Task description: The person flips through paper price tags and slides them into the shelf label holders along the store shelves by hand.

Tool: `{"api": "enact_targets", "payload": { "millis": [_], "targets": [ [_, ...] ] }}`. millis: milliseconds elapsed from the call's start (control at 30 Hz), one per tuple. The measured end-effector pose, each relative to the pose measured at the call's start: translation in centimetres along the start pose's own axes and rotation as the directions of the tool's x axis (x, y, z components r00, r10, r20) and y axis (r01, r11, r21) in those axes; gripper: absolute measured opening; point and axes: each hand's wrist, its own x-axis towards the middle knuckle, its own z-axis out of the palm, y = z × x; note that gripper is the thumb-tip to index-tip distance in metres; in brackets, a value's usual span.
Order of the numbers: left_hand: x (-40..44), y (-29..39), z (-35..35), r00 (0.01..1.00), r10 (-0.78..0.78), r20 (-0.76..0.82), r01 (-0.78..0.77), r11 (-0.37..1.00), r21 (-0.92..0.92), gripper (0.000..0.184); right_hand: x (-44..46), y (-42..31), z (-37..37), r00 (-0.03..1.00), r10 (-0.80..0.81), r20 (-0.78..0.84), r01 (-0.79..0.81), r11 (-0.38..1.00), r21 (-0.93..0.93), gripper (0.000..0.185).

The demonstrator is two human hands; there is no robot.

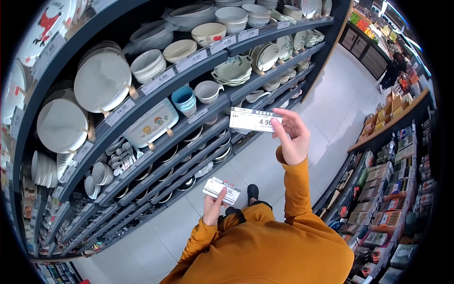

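Raised in front of me, my right hand (294, 138) pinches one end of a white price tag (250, 119) with a dark header and "4.90" printed on it. Lower down, my left hand (213, 207) grips a small stack of price tags (221, 190); "50" shows on the top one, partly covered by my thumb. Both hands are over the aisle, apart from the shelves. Closest behind the right hand's tag are the shelf edges and a white cup (208, 91) beside stacked blue cups (184, 100).
Dark curved shelves (189, 66) on the left carry plates (102, 80), bowls (231, 17), spoons (124, 156) and a cartoon tray (152, 124), with price labels along the edges. On the right stands a rack of packaged goods (385, 203). A person (395, 71) is farther down the tiled aisle (326, 102).
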Motion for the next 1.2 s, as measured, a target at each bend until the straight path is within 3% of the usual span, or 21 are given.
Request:
{"api": "enact_targets", "payload": {
  "millis": [267,633,933,1200],
  "targets": [
    [-3.2,-0.9,-5.1,0.997,-0.021,-0.073,0.022,1.0,0.003,0.038,-2.6,-1.2,3.8,0.999,0.006,0.047,-0.005,1.0,-0.014,0.025],
    [-4.0,-1.2,-5.8,0.994,0.008,-0.11,-0.013,0.999,-0.046,0.033,-4.2,-1.9,4.0,0.997,0.025,0.067,-0.024,0.999,-0.022,0.024],
    [-2.4,-1.8,-1.3,0.999,-0.037,-0.034,0.035,0.998,-0.059,0.029,-3.9,-1.8,-0.9,0.999,0.031,0.012,-0.03,0.999,-0.042,0.023],
    [0.6,-3.6,6.6,0.997,-0.069,0.027,0.069,0.997,0.017,0.025,-2.4,-1.0,-9.6,0.998,0.043,-0.046,-0.046,0.997,-0.055,0.022]
  ]
}}
